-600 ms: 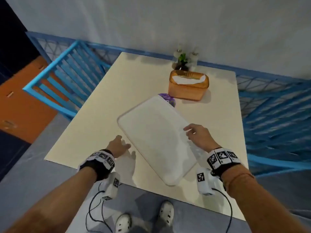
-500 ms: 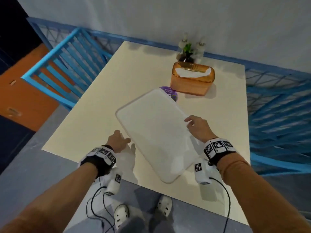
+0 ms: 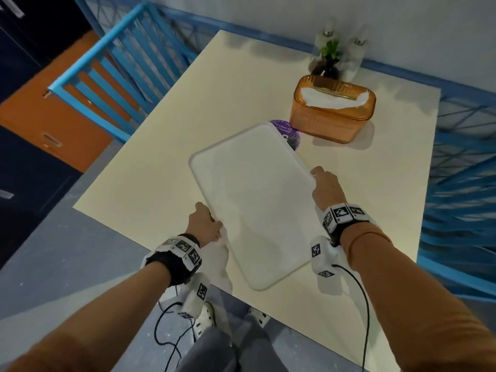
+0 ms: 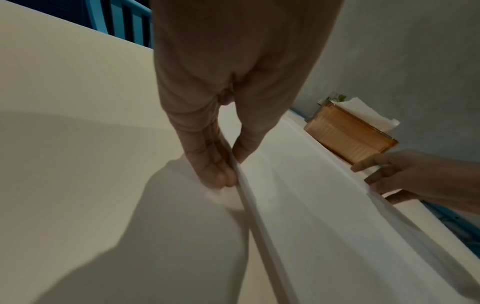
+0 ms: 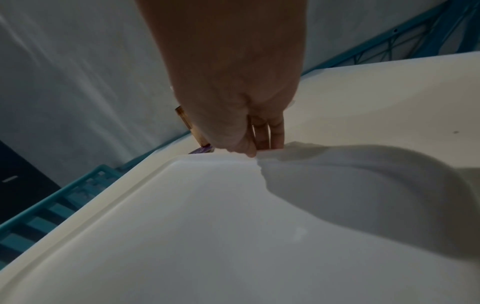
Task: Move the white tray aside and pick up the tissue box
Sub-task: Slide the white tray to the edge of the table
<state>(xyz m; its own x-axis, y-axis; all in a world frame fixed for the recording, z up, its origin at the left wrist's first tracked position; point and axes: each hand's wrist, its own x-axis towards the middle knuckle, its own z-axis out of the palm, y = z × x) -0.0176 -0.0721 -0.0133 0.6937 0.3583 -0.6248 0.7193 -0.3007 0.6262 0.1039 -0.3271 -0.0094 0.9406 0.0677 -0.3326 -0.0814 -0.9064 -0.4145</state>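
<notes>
2 hands: left hand [image 3: 205, 224] & right hand [image 3: 326, 190] grip 1 white tray [image 3: 252, 202]; 1 tissue box [image 3: 332, 111]

Bare forearms extend from the bottom of the head view, each wrist bound by a black strap [image 3: 171, 260] topped with white blocks printed in black-and-white square tags. The right wrist's band [image 3: 342, 217] carries the same markings. Beneath each wrist hangs a white camera housing [image 3: 194, 294] (also tagged), trailing a thin black cable [image 3: 361, 296]. A thin band [image 3: 367, 236] rings the right forearm. Below, grey trousers [image 3: 212, 350] and white shoes [image 3: 206, 319] show.
</notes>
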